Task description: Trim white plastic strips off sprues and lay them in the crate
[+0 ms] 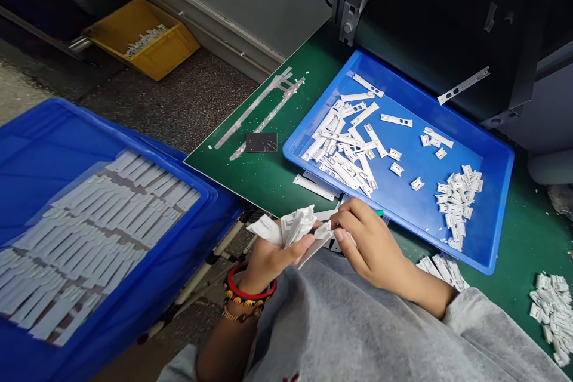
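Strips point(299, 227), long white plastic, bunched in left hand point(273, 259); right hand point(376, 245) pinching one; shallow blue plastic tray point(416, 158), two o'clock from both.

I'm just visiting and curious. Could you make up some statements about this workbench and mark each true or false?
1. The left hand holds several white plastic-looking pieces. True.
2. The beaded bracelets are on the right wrist. False: the red, black and yellow bracelets are on the left wrist.
3. A shallow blue plastic tray sits on the green tabletop. True.
4. The small black rectangular plate lies inside that tray. False: the small black rectangular plate lies on the tabletop, outside the tray.
5. The right hand is far from the left. False: the right hand is close beside it.
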`<state>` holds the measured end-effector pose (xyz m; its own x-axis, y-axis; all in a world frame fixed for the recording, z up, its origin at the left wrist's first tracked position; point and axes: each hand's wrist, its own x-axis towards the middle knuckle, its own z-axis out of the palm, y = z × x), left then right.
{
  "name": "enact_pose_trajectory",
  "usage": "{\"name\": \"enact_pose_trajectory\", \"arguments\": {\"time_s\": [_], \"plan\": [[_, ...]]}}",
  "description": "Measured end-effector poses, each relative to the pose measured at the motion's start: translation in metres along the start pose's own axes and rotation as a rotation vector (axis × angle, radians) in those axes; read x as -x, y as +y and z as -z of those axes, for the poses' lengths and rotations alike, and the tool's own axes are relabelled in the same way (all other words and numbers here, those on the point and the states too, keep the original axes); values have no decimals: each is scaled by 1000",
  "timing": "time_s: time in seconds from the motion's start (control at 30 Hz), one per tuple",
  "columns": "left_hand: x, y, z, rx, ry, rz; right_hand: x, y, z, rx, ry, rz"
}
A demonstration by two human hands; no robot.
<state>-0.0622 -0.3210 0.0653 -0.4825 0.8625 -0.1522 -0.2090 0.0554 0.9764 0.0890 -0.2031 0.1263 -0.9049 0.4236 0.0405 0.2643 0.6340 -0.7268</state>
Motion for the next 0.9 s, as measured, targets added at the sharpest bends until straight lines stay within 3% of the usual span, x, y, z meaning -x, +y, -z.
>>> {"name": "enact_pose_trajectory", "arguments": {"time_s": [0.07,0.13,0.37,0.57,0.77,0.9], "plan": [[-2,3,0,-16,-123,16,-1,1,-1,31,-17,-13],[-3,6,0,-30,-162,16,-2,2,-2,42,-14,-24],[-1,10,-4,-226,-57,-105,-1,3,-1,-54,-19,-21],[1,16,-1,-330,-64,8,3,1,6,-233,6,-26],[-1,27,-1,-378,-96,-149,4,0,4,-182,107,-12],[-1,28,-2,-347,-111,-220,4,-1,5,-155,99,10]]}}
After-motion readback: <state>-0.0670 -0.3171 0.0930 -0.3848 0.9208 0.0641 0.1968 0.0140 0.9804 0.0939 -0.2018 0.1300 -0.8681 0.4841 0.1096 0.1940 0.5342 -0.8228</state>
